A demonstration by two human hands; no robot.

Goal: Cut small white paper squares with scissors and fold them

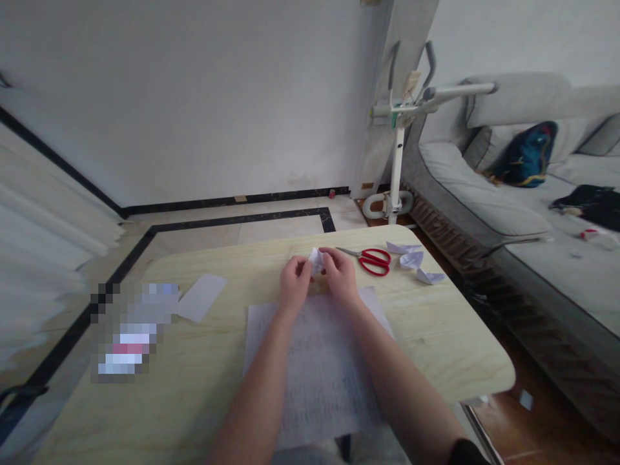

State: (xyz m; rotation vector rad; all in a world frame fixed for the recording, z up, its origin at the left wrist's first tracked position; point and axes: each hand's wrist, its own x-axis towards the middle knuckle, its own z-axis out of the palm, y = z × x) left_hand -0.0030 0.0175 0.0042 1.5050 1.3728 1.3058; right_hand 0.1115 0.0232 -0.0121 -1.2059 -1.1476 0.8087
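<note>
Between my two hands is a small piece of folded white paper [316, 259], held above the table near its far edge. My left hand [294, 281] pinches its left side, and my right hand [340, 272] grips its right side. Fingers partly cover the paper, so its full shape is hidden. Just right of my right hand lie scissors [374, 261] with red handles, blades pointing left. Farther right are several folded white paper pieces [411, 259]. A large printed sheet [329, 368] lies flat beneath my forearms.
The light wooden table [203, 387] has a rounded right corner. A plain white paper rectangle [202, 297] lies at the left, beside a pixelated item [133, 332]. Beyond the table stand a white exercise frame [398, 155] and a grey sofa [484, 194] with a dark blue bag [527, 155].
</note>
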